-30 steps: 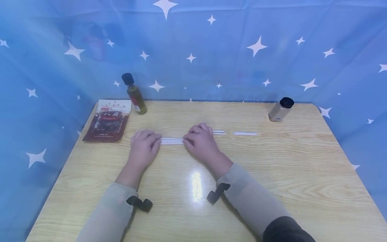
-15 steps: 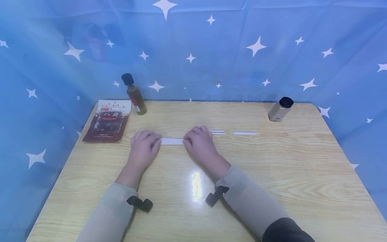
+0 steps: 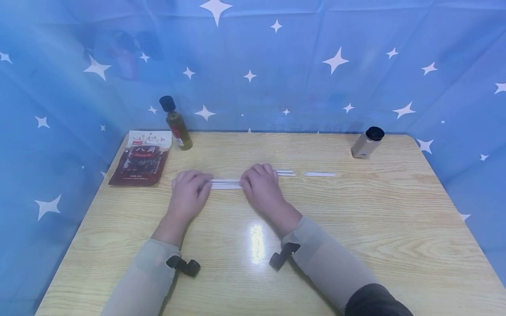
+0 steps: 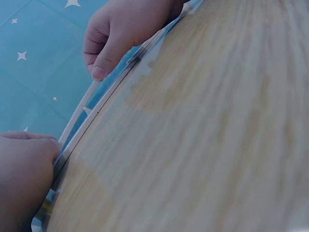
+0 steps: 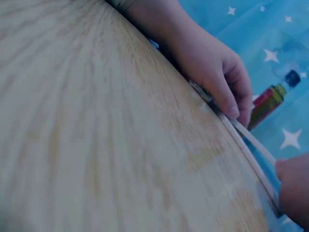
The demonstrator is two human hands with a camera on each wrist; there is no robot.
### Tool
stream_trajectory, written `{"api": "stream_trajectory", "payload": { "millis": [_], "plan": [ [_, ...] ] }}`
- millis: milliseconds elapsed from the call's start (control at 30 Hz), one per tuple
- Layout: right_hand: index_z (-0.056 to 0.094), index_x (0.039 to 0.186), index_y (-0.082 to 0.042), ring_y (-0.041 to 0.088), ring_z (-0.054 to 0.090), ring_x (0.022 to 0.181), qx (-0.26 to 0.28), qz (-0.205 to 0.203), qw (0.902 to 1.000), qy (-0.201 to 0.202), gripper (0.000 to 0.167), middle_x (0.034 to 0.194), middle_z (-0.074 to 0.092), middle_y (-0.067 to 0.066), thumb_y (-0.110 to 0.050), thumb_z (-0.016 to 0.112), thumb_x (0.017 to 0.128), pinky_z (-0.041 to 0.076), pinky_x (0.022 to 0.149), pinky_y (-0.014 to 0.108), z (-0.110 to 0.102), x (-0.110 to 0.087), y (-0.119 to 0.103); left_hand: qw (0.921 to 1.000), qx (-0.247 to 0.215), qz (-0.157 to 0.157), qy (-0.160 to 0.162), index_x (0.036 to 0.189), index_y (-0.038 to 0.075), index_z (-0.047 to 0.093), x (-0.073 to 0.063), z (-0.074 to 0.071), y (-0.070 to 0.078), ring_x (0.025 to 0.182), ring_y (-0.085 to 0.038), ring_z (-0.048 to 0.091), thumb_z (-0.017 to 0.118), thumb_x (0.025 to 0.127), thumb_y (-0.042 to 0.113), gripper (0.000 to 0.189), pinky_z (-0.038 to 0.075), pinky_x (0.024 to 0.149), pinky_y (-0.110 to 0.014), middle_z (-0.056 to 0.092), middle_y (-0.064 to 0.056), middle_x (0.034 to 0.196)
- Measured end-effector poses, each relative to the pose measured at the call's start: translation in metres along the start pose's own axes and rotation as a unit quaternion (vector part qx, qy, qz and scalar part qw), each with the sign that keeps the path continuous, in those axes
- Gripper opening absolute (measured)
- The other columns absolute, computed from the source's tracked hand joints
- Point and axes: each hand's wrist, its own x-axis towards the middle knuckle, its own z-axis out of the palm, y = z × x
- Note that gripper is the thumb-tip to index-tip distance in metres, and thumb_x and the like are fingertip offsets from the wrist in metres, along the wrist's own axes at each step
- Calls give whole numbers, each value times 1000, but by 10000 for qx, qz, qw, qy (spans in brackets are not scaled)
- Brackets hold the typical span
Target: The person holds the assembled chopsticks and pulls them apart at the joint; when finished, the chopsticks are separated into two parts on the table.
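Observation:
Several thin white sticks (image 3: 226, 186) lie side by side across the table, between the two hands. My left hand (image 3: 186, 193) pinches them at the left end with curled fingers and thumb. Fingers of my right hand (image 3: 262, 188) close on the other end, thumb toward me. In the left wrist view, a pale stick (image 4: 76, 113) runs from one hand to the other, just above the table edge. The right wrist view shows this stick (image 5: 256, 141) too, spanning both hands. The stick ends are hidden inside the fingers.
More white sticks (image 3: 286, 173) lie beyond the right hand, and another small group (image 3: 319, 174) farther right. A brown packet (image 3: 140, 164) and an oil bottle (image 3: 178, 129) stand at the back left. A black-capped jar (image 3: 366, 144) is at the back right, before a starred blue curtain (image 3: 253, 101).
My right hand has drawn its fingers slightly back toward me since a second ago, uncovering more of the sticks behind it. The left hand has stayed in place.

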Motion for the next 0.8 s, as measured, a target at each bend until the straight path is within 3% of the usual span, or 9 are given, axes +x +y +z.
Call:
{"api": "stream_trajectory", "payload": {
  "millis": [400,633,800],
  "plan": [
    [70,109,-17,24,50,113,345,-135,9991,197,19,112,68,-3,-29,55,110,37,101,48,-3,0,0,9991,26,49,431,117,12,79,1,1,1,112,-34,60,72,101,26,21,39,99,-54,74,-9,114],
    [78,119,-18,24,55,109,404,-602,9962,483,21,113,75,-1,-30,66,106,40,98,47,-4,-4,2,9988,65,116,479,113,13,80,2,-1,4,110,-32,60,73,101,28,20,40,99,-53,74,-7,110],
    [81,115,-19,24,57,105,414,-992,9899,923,18,106,76,-1,-29,75,102,43,93,47,-4,-6,6,9982,62,249,543,111,13,80,3,1,5,107,-32,60,74,100,28,20,41,99,-52,75,-7,108]
  ]
}}
